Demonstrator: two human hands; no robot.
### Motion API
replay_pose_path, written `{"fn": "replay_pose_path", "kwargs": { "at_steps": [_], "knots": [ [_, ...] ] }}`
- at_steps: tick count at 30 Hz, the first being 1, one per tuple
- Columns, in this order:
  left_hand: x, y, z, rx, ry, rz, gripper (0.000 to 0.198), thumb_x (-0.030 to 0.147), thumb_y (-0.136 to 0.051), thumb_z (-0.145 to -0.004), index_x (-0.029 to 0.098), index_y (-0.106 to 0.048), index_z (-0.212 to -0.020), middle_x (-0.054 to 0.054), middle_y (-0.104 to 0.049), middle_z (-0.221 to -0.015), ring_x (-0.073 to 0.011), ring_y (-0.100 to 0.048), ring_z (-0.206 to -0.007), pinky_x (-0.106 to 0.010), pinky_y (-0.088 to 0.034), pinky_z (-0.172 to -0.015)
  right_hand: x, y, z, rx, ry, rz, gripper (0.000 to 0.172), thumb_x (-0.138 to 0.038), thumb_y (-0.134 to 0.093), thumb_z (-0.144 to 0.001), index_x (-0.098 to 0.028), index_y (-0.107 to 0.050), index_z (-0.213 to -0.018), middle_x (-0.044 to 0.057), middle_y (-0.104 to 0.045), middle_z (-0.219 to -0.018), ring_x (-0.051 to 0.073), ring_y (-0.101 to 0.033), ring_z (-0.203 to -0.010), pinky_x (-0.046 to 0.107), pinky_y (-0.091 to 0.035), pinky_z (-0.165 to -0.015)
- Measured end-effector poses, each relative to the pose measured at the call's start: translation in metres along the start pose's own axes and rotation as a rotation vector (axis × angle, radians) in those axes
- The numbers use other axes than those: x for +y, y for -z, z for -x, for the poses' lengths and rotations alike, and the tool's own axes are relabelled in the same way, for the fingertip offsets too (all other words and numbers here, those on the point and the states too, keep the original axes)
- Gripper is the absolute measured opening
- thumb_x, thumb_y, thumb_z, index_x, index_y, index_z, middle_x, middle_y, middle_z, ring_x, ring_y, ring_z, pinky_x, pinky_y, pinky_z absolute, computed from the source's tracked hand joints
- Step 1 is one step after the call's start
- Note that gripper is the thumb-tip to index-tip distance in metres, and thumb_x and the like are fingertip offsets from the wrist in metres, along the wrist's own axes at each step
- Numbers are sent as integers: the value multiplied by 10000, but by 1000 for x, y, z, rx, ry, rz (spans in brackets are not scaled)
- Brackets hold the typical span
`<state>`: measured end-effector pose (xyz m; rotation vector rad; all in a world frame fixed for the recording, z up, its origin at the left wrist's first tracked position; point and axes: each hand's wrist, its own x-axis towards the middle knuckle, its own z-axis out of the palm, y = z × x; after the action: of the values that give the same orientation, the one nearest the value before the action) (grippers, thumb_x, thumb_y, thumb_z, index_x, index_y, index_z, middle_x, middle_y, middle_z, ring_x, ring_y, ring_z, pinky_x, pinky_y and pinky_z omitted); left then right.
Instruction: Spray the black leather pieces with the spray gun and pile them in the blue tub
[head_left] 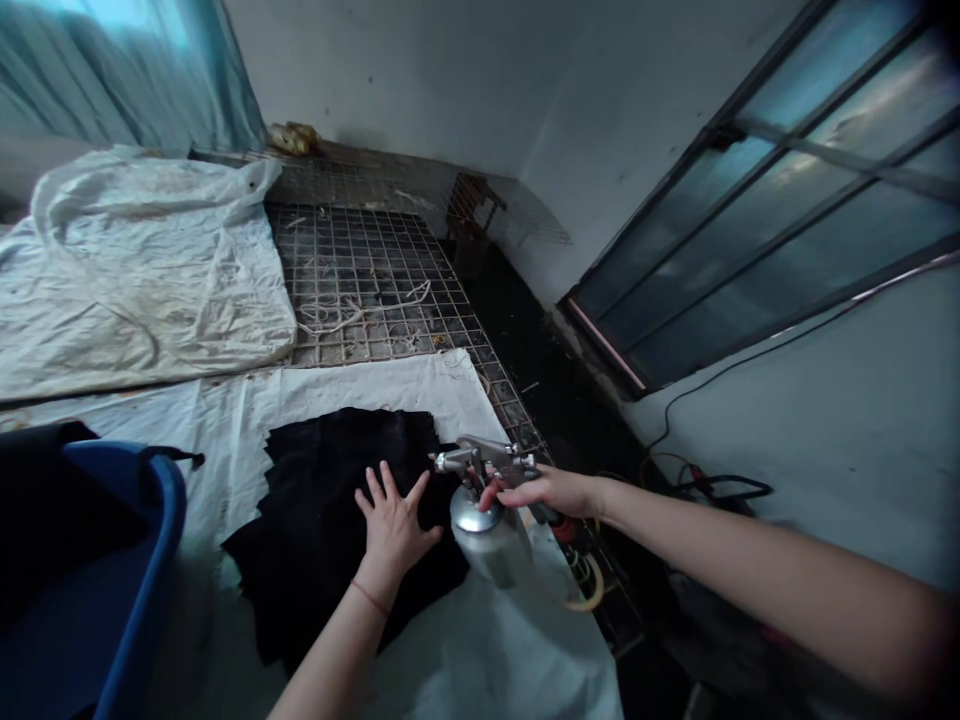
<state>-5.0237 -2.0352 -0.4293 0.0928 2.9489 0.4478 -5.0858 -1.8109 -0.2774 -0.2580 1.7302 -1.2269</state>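
Fingers of the left hand are spread wide, empty; near the surface's right edge, black cloth is likely steadied beneath. The spray gun is gripped by the curled right hand, likely for aiming.

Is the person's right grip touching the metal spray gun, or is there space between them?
Touching. The head view shows it: the right grip is closed around the metal spray gun at its handle, with no gap visible.
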Motion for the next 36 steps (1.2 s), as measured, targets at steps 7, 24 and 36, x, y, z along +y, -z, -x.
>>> {"fn": "replay_pose_path", "kwargs": {
  "at_steps": [7,24,36],
  "knots": [
    [-1,0,1,25,-25,-7,879,549,-754,-581,388,-421,-1378,-157,-193,-1559,-557,-129,-1358,-712,-178,-995,0,-14,3,160,24,55,323,-459,-593,-769,-153,-681,-824,34,-600,-823,173,-505,-797,321,-393,-782],
    [-2,-2,2,-8,7,15,955,638,-730,-555,386,-374,-1404,-161,-178,-1558,-526,-81,-1383,-683,-123,-1034,-3,-17,-6,322,68,75,348,-472,-629,-761,-149,-656,-886,32,-610,-813,170,-530,-769,301,-413,-725],
    [0,5,2,-68,22,12,974,676,-702,-558,390,-343,-1418,-142,-183,-1561,-503,-53,-1395,-670,-121,-1045,-5,-21,-29,275,-119,182,329,-456,-580,-811,-179,-523,-979,-90,-457,-486,93,-397,-358,213,-314,-381]
  ]
}}
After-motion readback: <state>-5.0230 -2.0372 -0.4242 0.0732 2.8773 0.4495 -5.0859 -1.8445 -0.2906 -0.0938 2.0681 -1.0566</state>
